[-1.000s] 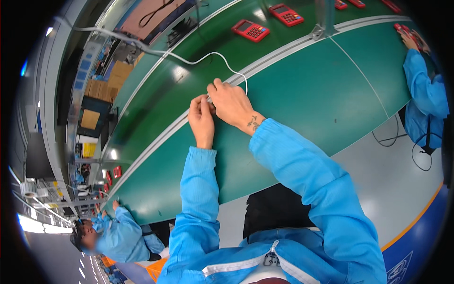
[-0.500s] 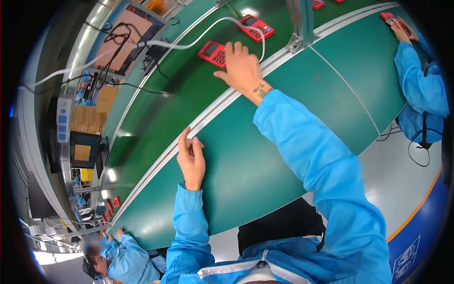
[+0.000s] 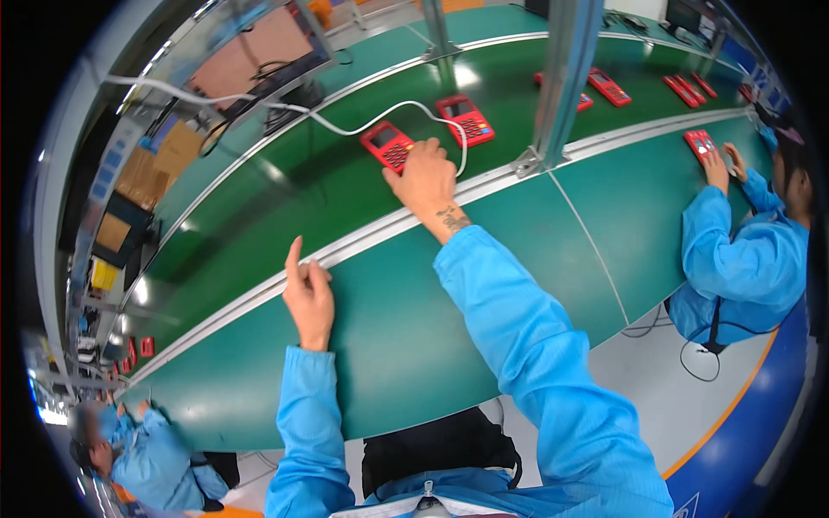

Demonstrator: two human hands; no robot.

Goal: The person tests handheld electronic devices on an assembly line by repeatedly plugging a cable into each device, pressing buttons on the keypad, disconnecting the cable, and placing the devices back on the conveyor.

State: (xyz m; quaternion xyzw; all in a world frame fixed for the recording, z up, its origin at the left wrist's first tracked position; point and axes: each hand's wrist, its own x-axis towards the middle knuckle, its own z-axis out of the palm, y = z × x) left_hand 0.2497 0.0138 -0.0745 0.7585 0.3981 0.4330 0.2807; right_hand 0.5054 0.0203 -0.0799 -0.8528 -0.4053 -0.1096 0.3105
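My right hand (image 3: 425, 180) reaches over the aluminium rail onto the dark green belt. Its fingers bend over the right side of a red card payment terminal (image 3: 385, 145), with the thumb at the near edge. The terminal lies face up, its screen and keypad partly showing. A second red terminal (image 3: 465, 121) lies just right and behind, and a white cable (image 3: 380, 117) loops around it. My left hand (image 3: 309, 298) is by the rail, holding nothing, index finger extended and the others loosely curled.
A metal post (image 3: 566, 78) stands on the rail (image 3: 371, 230) to my right. More red terminals (image 3: 609, 86) lie farther along the belt. At the right a co-worker (image 3: 743, 224) handles a red terminal (image 3: 699, 145); another person (image 3: 151, 457) sits far left. Cardboard boxes (image 3: 142, 177) stand behind.
My view has swung toward the right, bringing more of the belt and the right co-worker into sight. My right hand's fingers bend more over the terminal. My left hand stays by the rail.
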